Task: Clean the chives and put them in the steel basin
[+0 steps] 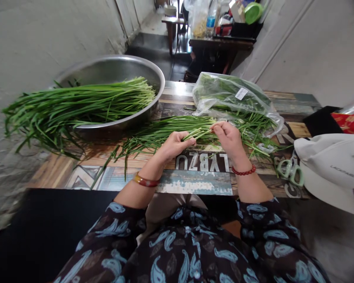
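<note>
My left hand (178, 144) is closed round a few garlic chives (197, 133), their pale stem ends pointing right. At those ends, the thumb and fingertips of my right hand (227, 135) pinch together on a stem end; the exact tip is hard to make out. Under and behind both hands lies a loose pile of garlic chives (162, 127) on the table. A large steel basin (161, 84) at the left holds a thick bunch of chives (91, 100), leaves hanging over its rim. A clear plastic bag (242, 94) with more chives lies behind my right hand.
Green-handled scissors (292, 173) and a white cap (333, 165) lie at the table's right side. A red package (351, 120) is beyond the cap. Trimmings (258, 137) are scattered near the bag. Farther back, a small table (221, 42) carries a bottle (211, 21) and other items.
</note>
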`<control>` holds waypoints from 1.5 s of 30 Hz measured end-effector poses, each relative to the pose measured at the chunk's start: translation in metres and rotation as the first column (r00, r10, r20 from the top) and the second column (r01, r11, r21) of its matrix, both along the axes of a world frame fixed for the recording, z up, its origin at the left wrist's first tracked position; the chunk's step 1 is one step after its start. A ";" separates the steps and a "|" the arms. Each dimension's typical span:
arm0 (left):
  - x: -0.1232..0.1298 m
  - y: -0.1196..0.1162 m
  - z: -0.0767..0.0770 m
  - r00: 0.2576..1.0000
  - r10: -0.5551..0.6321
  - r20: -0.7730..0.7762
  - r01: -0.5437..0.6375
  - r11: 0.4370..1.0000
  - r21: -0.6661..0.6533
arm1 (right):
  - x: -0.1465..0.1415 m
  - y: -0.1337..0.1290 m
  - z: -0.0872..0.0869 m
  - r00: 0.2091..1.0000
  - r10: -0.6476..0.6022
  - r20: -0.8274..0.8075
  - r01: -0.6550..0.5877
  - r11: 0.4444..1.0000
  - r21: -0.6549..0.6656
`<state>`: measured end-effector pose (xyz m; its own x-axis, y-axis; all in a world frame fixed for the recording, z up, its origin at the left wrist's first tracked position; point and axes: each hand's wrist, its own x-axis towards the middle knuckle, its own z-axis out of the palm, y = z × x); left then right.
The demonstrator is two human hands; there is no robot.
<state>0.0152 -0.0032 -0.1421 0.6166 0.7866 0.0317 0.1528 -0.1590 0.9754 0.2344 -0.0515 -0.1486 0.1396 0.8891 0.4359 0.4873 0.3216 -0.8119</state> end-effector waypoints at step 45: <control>0.006 -0.001 0.000 0.993 0.110 -0.052 -0.100 0.980 0.172 | -0.013 0.009 -0.015 0.936 -0.097 -0.337 0.092 0.995 -0.032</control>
